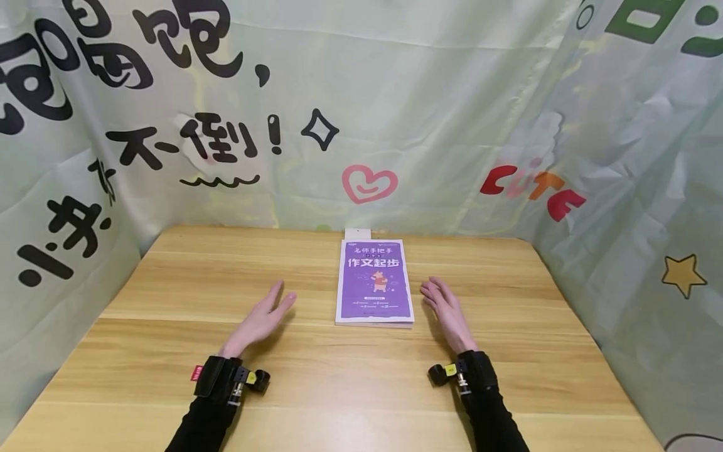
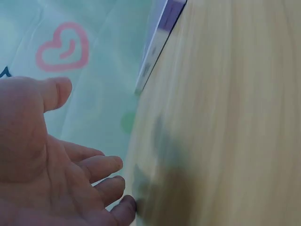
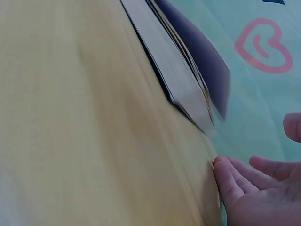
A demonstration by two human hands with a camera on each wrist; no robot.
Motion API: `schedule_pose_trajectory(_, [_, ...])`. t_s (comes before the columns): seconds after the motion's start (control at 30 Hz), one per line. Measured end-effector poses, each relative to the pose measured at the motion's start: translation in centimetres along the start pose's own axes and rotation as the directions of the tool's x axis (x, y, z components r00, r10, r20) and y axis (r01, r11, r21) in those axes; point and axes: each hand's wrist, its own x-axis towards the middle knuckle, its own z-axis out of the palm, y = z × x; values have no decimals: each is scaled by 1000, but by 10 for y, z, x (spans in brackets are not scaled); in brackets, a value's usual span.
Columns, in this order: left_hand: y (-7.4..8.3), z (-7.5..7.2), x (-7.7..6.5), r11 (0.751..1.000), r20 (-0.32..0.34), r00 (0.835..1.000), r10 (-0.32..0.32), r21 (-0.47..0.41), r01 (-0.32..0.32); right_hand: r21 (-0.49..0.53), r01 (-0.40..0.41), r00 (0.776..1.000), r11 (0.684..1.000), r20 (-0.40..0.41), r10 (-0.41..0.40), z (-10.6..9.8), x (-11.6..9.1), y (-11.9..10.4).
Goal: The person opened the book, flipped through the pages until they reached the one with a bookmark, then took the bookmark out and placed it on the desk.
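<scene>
- Black sleeves (image 1: 200, 424) are showing at the lower edge, left and right.
- Left hand (image 1: 258, 324) and right hand (image 1: 449, 315) are flanking a purple book (image 1: 375, 285), each grip wide, holding nothing.
- It is lying mid-frame on the surface (image 1: 344, 383), apparently turned for upright reading: "名师手把手", "作文起步".
- "CUTE" is showing on the cloth backdrop (image 1: 440, 125), centre right.

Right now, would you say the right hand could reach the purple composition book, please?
Probably yes: the right hand is just beside the purple composition book, with nothing visible between them.
</scene>
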Motion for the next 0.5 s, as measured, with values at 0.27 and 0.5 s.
schedule_pose_trajectory(0.27, [16, 29, 14, 993, -21, 997, 78, -83, -80, -102, -30, 999, 994, 33, 34, 15, 11, 1])
schedule_pose_trajectory(0.5, [31, 46, 25, 980, -50, 991, 126, -149, -132, -85, -27, 995, 996, 95, 35, 23, 21, 1])
